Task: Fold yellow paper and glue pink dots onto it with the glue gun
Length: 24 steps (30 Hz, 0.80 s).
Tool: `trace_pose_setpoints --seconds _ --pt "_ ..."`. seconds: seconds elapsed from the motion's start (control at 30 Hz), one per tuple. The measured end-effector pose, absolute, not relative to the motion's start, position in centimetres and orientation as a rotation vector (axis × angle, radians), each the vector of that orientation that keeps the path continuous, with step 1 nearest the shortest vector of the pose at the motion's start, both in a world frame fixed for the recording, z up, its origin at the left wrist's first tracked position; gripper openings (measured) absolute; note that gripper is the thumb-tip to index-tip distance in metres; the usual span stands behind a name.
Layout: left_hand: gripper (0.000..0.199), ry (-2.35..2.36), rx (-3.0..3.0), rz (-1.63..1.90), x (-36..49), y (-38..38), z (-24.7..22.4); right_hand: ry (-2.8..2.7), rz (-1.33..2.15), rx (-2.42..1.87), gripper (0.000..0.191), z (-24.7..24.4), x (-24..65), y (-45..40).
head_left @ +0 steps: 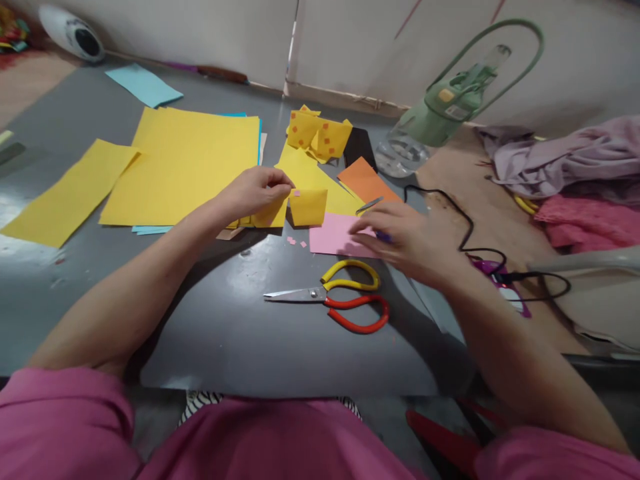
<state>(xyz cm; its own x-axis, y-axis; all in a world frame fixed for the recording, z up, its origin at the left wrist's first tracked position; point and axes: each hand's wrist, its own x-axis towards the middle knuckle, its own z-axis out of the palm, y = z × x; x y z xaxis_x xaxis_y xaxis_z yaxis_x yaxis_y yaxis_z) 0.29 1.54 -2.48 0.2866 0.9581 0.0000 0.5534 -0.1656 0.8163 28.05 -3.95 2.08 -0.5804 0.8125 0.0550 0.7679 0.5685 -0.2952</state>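
Note:
My left hand [263,190] is closed in a pinch at the upper left corner of a small folded yellow paper piece [309,210]. A tiny pink paper square [297,193] lies on that corner. Slightly blurred, my right hand [400,233] hovers over a pink paper sheet [330,233], fingers curved and apart. A small purple object [383,237] shows between thumb and fingers; its kind is unclear. By the fingertips is a thin grey pointed thing [369,205]. Scissors [314,294] with yellow and red handles lie nearer me, beside pink paper scraps [291,241].
Yellow sheets [195,167] are stacked at left, beside a yellow strip [70,193]. Behind stand spotted yellow paper shapes [320,133]. Orange paper [367,179], a green-topped clear bottle [435,113] and a black cable [465,220] are at right.

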Motion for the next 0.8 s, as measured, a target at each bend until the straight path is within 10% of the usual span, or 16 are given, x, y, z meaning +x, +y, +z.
trace_pose_setpoints --seconds 0.8 --pt "0.026 1.365 1.886 0.725 0.1 2.1 -2.4 -2.727 0.59 -1.563 0.011 -0.4 18.8 -2.9"
